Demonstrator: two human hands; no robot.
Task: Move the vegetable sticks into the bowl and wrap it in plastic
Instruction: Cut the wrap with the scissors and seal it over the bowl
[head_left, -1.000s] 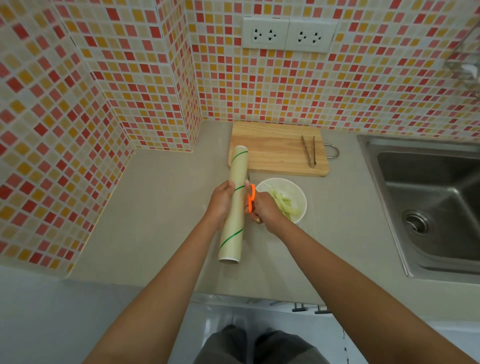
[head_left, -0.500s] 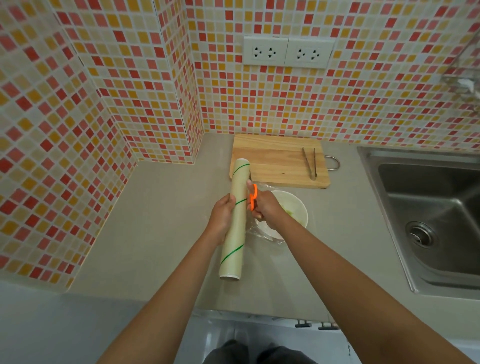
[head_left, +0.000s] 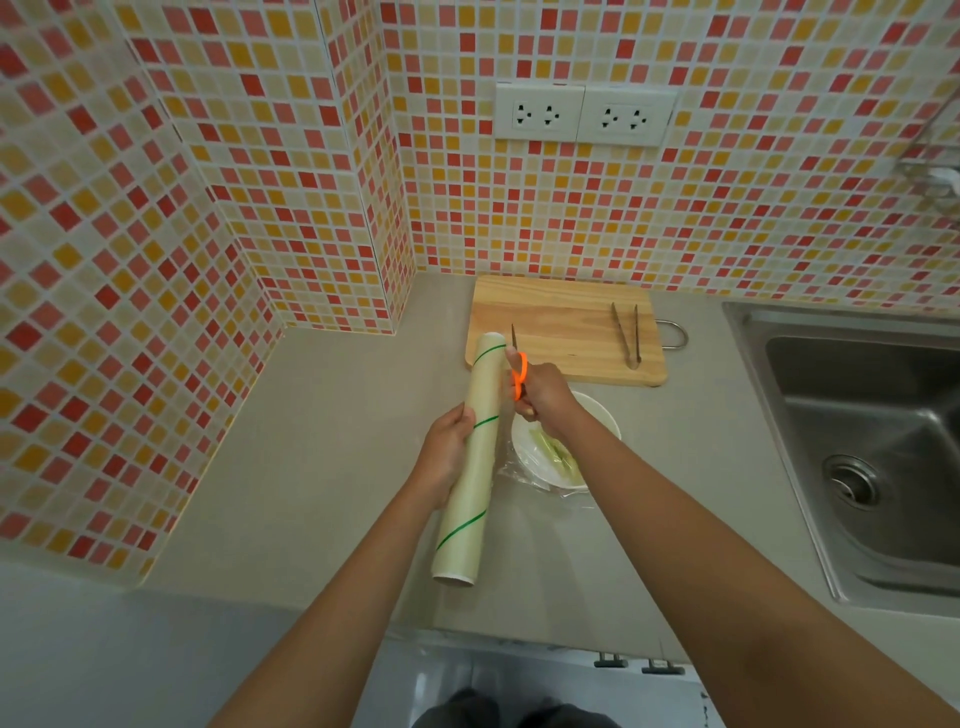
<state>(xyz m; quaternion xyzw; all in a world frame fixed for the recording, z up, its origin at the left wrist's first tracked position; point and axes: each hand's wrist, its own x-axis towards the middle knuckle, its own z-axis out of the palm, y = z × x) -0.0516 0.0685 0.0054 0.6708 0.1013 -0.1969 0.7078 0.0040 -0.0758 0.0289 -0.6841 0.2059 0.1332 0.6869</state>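
Note:
My left hand (head_left: 448, 451) grips the middle of a long roll of plastic wrap (head_left: 470, 462), cream with green spiral lines, held lengthwise above the counter. Right beside the roll's far end, my right hand (head_left: 543, 392) holds orange-handled scissors (head_left: 518, 371), their blades pointing away along the roll. Under my right forearm sits a white bowl (head_left: 605, 423) with pale green vegetable sticks (head_left: 558, 452) inside. Clear plastic film (head_left: 519, 475) lies crumpled over the bowl's near left side.
A wooden cutting board (head_left: 561, 327) lies behind the bowl with metal tongs (head_left: 626, 335) on its right part. A steel sink (head_left: 872, 447) is sunk into the counter at right. Tiled walls close off the left and back, with wall sockets (head_left: 584, 115).
My right hand and the scissors have moved farther along the roll, toward its far end. Plastic film now shows over the bowl's near side. The roll stays in my left hand.

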